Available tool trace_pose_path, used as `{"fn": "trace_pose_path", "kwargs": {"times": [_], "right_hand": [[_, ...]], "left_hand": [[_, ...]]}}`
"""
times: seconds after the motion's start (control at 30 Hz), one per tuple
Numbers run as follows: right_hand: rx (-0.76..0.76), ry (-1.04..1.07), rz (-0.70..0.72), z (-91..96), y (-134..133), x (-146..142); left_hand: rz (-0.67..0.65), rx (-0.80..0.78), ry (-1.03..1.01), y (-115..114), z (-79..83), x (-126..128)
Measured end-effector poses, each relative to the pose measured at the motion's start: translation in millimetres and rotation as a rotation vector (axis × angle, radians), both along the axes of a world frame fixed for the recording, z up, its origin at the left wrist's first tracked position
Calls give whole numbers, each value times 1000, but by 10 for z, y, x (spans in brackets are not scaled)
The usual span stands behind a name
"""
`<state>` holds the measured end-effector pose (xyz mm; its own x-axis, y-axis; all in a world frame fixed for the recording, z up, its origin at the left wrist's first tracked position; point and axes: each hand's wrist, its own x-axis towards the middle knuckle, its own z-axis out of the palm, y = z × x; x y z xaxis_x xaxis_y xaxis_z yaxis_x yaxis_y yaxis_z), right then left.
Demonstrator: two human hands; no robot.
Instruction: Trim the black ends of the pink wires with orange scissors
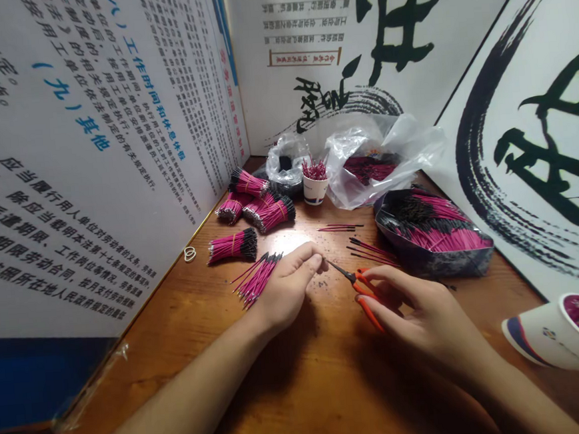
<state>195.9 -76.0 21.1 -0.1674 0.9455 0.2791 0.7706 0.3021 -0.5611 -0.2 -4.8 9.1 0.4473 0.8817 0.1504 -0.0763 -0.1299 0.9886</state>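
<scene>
My left hand (294, 280) is closed in a pinch above the table. Whatever sits between thumb and forefinger is too small to make out. Orange-handled scissors (362, 288) are in my right hand (416, 304), the fingers around the handles. Their dark blades point left, the tips right at my left fingertips. A loose fan of pink wires with dark ends (259, 281) lies beside my left hand, partly covered by it. Several single wires (370, 251) lie beyond the scissors. Small dark scraps are scattered on the wood under the blades.
Banded wire bundles (272, 212) are piled at the back left, with another bundle (232, 246) nearer. A paper cup (316, 191) of wires stands by plastic bags (340, 189). A dark box (466, 264) of wires sits right; a tilted cup (539, 334) is nearer. Printed panels (182, 71) enclose the table.
</scene>
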Motion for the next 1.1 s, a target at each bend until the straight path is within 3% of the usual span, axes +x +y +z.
{"fn": "trace_pose_path", "kwargs": {"times": [1.1], "right_hand": [[-9,37,8,6,6,-5]], "left_hand": [[-22,-16,-21,-1,-22,7]]}}
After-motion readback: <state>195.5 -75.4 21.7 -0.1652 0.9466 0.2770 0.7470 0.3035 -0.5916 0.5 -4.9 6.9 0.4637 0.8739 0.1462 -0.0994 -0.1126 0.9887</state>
